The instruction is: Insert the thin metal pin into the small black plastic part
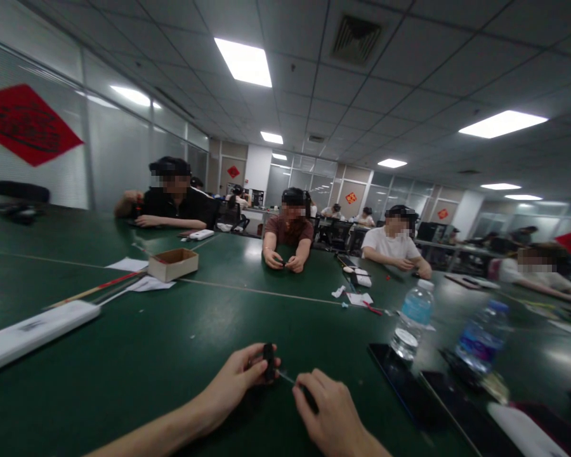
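Observation:
Near the front of the green table (209, 324), my left hand (242, 374) pinches a small black block-like part (268, 363) upright between thumb and fingers. To its right, my right hand (333, 403) is closed around a screwdriver (307, 398) with a dark handle, mostly hidden by the fingers. Its thin shiny shaft points left to the black part. Blur hides whether the tip touches it. Both hands are just above the tabletop.
Right of my hands are a clear water bottle (412, 320), a blue-capped bottle (483, 339) and a dark phone (404, 381). At left lie a white power strip (38, 333) and a small open box (174, 264). Several people sit across the table, including one person (288, 235) opposite.

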The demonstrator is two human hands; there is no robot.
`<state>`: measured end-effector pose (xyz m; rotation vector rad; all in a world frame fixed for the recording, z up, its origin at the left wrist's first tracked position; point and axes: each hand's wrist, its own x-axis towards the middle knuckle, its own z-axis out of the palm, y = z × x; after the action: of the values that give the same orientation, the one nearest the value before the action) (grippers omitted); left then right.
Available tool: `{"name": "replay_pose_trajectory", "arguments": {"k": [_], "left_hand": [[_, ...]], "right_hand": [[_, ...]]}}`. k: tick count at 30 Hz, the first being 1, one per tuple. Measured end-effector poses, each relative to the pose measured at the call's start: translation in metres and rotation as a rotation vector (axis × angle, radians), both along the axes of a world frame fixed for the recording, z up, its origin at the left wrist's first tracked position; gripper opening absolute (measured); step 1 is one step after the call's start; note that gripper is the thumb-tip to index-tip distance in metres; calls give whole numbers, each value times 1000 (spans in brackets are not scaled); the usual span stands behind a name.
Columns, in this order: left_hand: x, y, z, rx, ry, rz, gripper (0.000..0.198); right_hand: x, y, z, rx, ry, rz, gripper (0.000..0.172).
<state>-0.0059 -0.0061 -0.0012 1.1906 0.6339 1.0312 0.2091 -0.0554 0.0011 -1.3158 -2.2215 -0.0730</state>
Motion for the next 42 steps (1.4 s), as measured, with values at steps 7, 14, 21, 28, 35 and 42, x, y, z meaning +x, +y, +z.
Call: {"name": "replay_pose_trajectory", "arguments": {"k": [7, 14, 21, 28, 35, 42], "left_hand": [[-1, -1, 1, 18, -7, -26, 37], [0, -2, 5, 43, 50, 19, 35], [-1, -3, 8, 118, 128, 26, 30], [-1, -5, 13, 149, 170, 30, 31], [-2, -4, 11, 99, 120, -20, 31], [-3, 2, -2, 15, 3, -25, 38]], "right_hand": [[-1, -1, 3, -35, 7, 11, 17], [0, 1, -1, -42, 5, -1, 16], [1, 1, 0, -58, 8, 11, 16], [0, 0, 1, -73, 21, 5, 15], [1, 1, -1, -54, 18, 8, 14], [0, -1, 2, -56, 36, 5, 14]]}}
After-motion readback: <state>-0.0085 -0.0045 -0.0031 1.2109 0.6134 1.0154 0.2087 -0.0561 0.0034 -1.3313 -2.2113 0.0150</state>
